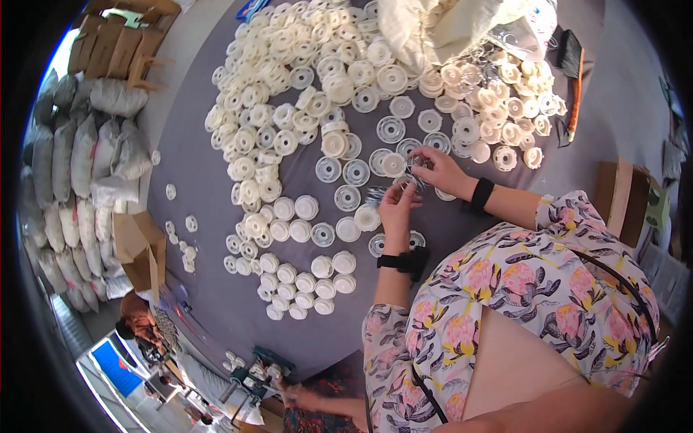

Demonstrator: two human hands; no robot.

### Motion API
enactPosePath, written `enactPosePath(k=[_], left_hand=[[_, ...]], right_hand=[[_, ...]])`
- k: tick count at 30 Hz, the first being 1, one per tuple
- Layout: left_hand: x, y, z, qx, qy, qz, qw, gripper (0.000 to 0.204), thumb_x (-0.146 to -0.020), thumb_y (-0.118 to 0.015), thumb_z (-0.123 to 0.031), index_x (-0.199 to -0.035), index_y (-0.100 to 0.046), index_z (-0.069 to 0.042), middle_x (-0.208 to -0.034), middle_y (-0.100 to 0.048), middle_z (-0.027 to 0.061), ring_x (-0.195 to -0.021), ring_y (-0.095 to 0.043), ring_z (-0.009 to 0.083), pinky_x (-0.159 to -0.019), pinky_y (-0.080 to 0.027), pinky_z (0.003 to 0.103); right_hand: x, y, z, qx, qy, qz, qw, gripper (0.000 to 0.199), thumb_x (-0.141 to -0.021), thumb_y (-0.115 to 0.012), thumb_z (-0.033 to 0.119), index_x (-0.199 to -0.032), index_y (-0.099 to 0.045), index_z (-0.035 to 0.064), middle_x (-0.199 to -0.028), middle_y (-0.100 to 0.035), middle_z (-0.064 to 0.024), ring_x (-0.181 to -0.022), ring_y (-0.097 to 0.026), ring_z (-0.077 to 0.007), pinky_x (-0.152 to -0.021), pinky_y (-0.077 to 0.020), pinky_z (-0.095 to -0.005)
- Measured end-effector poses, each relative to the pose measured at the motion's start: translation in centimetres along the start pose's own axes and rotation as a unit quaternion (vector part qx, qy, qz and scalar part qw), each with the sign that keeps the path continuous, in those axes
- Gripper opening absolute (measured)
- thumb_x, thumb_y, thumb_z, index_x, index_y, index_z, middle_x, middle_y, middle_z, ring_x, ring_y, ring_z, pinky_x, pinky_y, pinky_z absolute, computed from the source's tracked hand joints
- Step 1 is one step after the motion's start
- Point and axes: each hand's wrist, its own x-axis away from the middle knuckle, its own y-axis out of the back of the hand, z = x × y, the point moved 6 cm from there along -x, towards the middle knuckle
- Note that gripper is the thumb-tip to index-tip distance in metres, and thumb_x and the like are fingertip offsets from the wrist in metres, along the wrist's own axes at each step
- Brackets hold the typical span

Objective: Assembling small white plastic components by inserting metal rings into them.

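Both my hands work close together over a grey-covered table. The fingers of my left hand are pinched together, and what they hold is too small to name. Just above and to the right, my right hand has its fingertips closed too, near thin shiny bits I cannot make out. A little bunch of thin silvery metal pieces lies beside my left fingers. Around the hands sit round plastic parts with centre holes, among them a clear disc and a cream-white disc.
A large heap of cream plastic rings fills the far left of the table. Neat stacks of white caps stand nearer. A cloth sack, more parts and a brush lie far right. Another person's arm shows below.
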Motion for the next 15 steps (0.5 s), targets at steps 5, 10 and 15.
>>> enactPosePath(k=[5, 10, 15], left_hand=[[1.9, -0.3, 2.5, 0.307, 0.168, 0.068, 0.934, 0.031, -0.092, -0.051, -0.032, -0.103, -0.057, -0.004, -0.081, -0.061, 0.005, -0.068, -0.06, 0.0148, -0.058, -0.049, 0.023], [0.5, 3.7, -2.8, -0.034, -0.119, -0.071, 0.99, 0.031, -0.08, -0.068, -0.009, -0.108, -0.056, -0.001, -0.092, -0.059, 0.0038, -0.073, -0.056, 0.0089, -0.066, -0.046, 0.021], [-4.4, 3.4, -6.6, -0.422, -0.275, -0.13, 0.854, 0.045, -0.071, -0.073, -0.016, -0.109, -0.056, -0.001, -0.099, -0.057, 0.0113, -0.088, -0.056, 0.0241, -0.078, -0.046, 0.034]], right_hand=[[-1.2, 1.1, 2.5, 0.099, 0.154, -0.069, 0.981, 0.027, -0.077, -0.066, 0.022, -0.096, -0.057, 0.004, -0.074, -0.053, -0.004, -0.067, -0.052, -0.0147, -0.06, -0.0429, -0.0277], [-2.1, 2.4, -2.7, -0.345, -0.281, 0.065, 0.893, 0.026, -0.083, -0.061, 0.035, -0.084, -0.056, 0.0099, -0.07, -0.056, 0.0006, -0.055, -0.05, -0.0091, -0.048, -0.042, -0.0251], [-1.6, 1.0, -3.3, -0.119, -0.2, 0.083, 0.969, 0.024, -0.079, -0.062, 0.031, -0.092, -0.057, 0.0112, -0.079, -0.06, -0.0004, -0.062, -0.056, -0.0101, -0.047, -0.0429, -0.0242]])
